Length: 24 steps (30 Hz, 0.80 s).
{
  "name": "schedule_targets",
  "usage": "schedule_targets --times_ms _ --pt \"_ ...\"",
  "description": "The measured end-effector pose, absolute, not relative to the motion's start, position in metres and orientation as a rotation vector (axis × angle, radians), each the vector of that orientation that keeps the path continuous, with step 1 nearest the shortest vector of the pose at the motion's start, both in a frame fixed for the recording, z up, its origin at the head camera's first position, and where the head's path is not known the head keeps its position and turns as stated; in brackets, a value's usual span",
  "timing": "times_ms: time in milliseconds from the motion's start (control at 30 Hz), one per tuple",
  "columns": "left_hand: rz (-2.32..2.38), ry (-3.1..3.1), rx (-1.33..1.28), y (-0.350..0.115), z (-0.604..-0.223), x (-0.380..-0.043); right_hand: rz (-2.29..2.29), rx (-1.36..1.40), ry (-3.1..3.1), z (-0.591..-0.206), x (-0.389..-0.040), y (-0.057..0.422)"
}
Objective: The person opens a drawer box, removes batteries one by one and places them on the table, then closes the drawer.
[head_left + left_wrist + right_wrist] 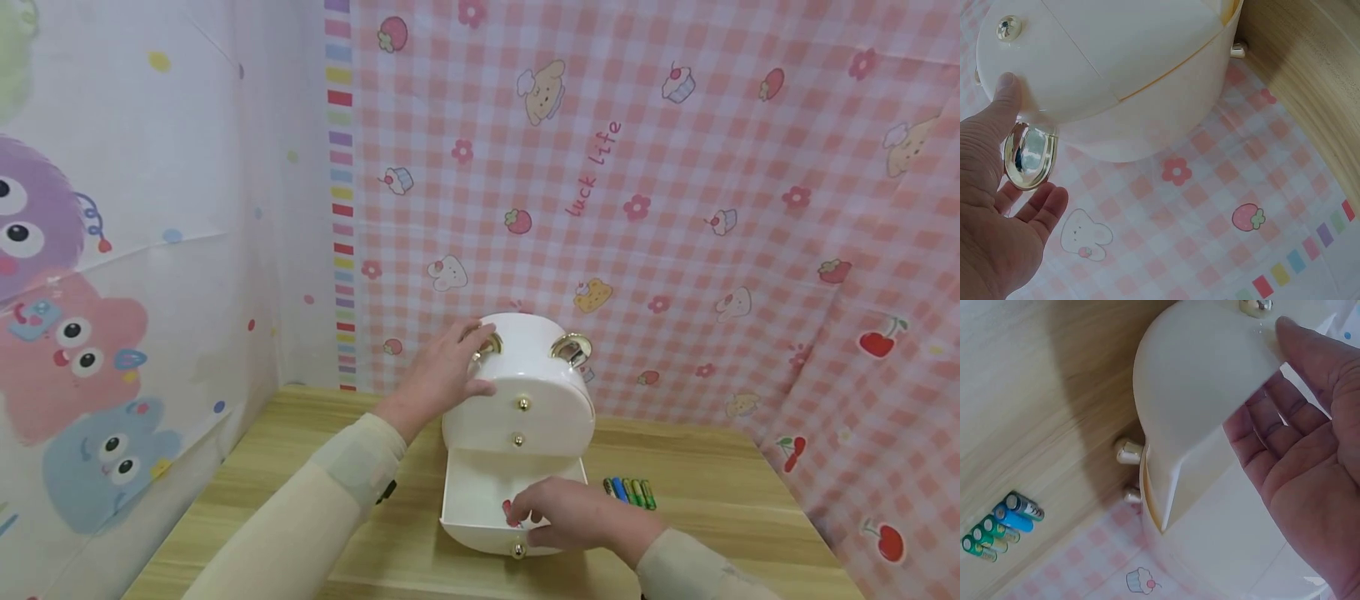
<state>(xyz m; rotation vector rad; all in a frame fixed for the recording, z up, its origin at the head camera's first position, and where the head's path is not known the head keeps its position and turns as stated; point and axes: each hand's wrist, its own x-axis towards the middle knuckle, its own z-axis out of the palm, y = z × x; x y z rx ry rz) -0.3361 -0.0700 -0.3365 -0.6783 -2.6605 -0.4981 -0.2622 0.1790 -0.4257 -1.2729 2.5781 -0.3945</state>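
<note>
A white rounded storage box (480,417) with gold ears and small gold knobs stands on the table, its bottom drawer (468,487) pulled out. My left hand (442,375) is at the box's left side: the thumb rests on the front face, and the loosely bent fingers reach past the gold ear (1030,156). At the drawer's front wall, my right hand (570,508) holds on with its thumb outside near the gold knob (518,550) and its fingers inside. A small red item (507,508) shows in the drawer beside those fingers; its kind is unclear.
Several batteries (630,492), green ones and a blue one among them, lie in a row on the wooden table (705,492) to the right of the box. A pink checked cloth (660,275) hangs behind, and a white printed cloth (187,275) hangs at the left.
</note>
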Motion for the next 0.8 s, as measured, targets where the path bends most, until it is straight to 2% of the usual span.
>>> schedule_targets --times_ms 267,800 --pt "-0.495 -2.648 -0.684 -0.07 -0.337 -0.336 -0.462 -1.331 2.533 -0.435 -0.268 0.172" --pt "-0.522 -2.628 -0.691 -0.069 -0.338 -0.337 -0.455 -1.269 2.608 -0.449 -0.287 0.157"
